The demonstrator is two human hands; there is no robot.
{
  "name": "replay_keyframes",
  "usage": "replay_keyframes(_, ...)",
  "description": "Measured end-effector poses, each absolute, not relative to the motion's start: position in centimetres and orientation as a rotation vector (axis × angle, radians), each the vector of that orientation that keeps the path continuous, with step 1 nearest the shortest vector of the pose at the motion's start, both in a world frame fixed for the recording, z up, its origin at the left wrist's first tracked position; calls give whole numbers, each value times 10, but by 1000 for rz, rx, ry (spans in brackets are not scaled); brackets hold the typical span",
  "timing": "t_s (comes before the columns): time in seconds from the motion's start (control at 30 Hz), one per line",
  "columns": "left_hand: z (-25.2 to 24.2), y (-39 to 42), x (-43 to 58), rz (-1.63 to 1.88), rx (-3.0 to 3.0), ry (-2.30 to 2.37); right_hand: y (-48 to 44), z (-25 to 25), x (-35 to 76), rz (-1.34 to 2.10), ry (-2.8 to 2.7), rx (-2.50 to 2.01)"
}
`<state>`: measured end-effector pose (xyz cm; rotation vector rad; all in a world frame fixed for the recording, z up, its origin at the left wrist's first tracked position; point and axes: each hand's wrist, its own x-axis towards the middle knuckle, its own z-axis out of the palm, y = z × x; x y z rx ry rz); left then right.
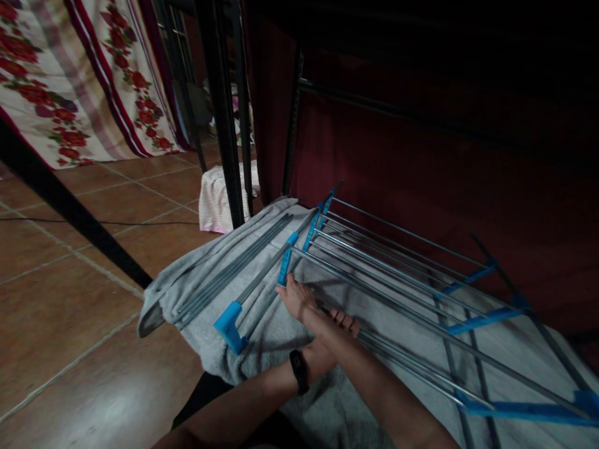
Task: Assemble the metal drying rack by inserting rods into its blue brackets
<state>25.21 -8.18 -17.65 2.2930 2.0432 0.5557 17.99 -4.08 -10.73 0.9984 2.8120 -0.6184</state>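
Note:
My arms cross over a rack of silver rods (pixel 374 284) joined by blue plastic brackets. From the lower left, my left hand (pixel 334 340), with a black band at its wrist, has its fingers wrapped round a group of thin metal rods (pixel 407 362). My right hand (pixel 298 298) reaches over it from the lower right, its thumb and fingers closed at the lower end of a short blue bracket (pixel 284 267). A blue corner piece (pixel 229 327) joins the grey tubes left of my hands. The rod ends near my right hand are partly hidden.
The rack lies on a grey blanket (pixel 266 249), with several loose grey tubes (pixel 234 271) to the left. Dark metal posts (pixel 224 118) rise at the upper left. Behind stands a dark red panel (pixel 374 149); a striped cloth (pixel 215 199) is near the tiled floor (pixel 93 249).

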Motion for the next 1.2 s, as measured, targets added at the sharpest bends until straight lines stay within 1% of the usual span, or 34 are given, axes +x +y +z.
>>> replay_keyframes(0.13,-181,-85,252,679,2403,1969,-37,-111,180,-535,2835,962)
replay_keyframes(0.27,-188,-110,245,735,2443,1906,-32,-112,178,-501,2833,952)
replay_keyframes(0.47,-177,-195,206,777,2453,1609,-31,-113,180,-501,2873,922)
replay_keyframes(0.57,-169,-251,176,715,2328,1578,-32,-113,181,-491,2906,891)
replay_keyframes(0.67,-173,-308,141,806,2101,1756,-32,-113,181,-489,2906,881)
replay_keyframes(0.73,-179,-337,114,971,1837,2021,-31,-114,181,-492,2910,873)
replay_keyframes(0.8,-181,-349,84,1154,1454,2342,-30,-114,181,-500,2916,864)
replay_keyframes(0.87,-174,-340,54,1282,1122,2537,-29,-115,181,-509,2920,855)
replay_keyframes(0.93,-161,-311,31,1326,1043,2531,-29,-115,181,-518,2921,845)
replay_keyframes(1.07,-144,-224,14,1319,1324,2238,-30,-113,182,-533,2932,846)
replay_keyframes(1.2,-157,-145,23,1276,1527,1966,-30,-110,183,-560,2916,864)
